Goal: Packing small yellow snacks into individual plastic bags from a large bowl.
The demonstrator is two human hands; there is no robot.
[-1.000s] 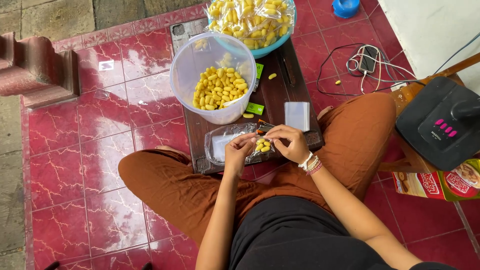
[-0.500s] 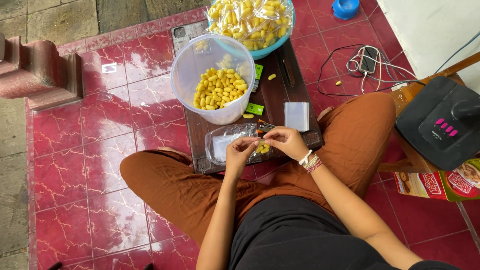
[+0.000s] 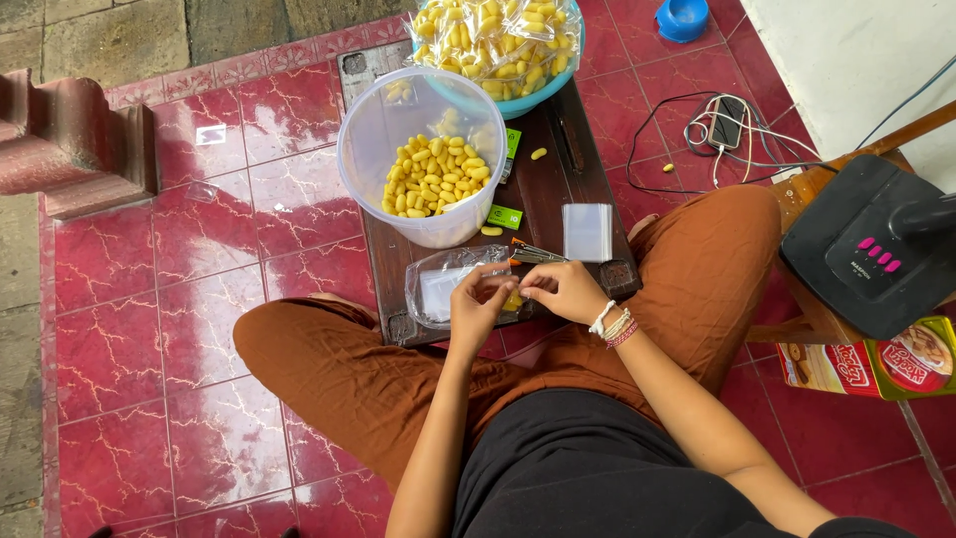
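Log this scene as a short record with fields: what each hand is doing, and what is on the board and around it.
left hand: pinches small bag of yellow pieces
right hand: pinches the same bag from the other side
board: dark wood, on red tiled floor
on board: clear tub of yellow pieces, empty bags
far end: blue bowl of filled bags
right: phone with cables

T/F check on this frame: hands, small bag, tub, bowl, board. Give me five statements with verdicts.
1. Both hands, left hand and right hand, pinch one small clear bag of yellow snacks. True.
2. The clear plastic tub is empty. False: yellow snack pieces lie in it.
3. The blue bowl holds packed bags of snacks. True.
4. The dark wooden board rests on a table. False: it lies on red floor tiles.
5. The right wrist is bare. False: it wears bracelets.
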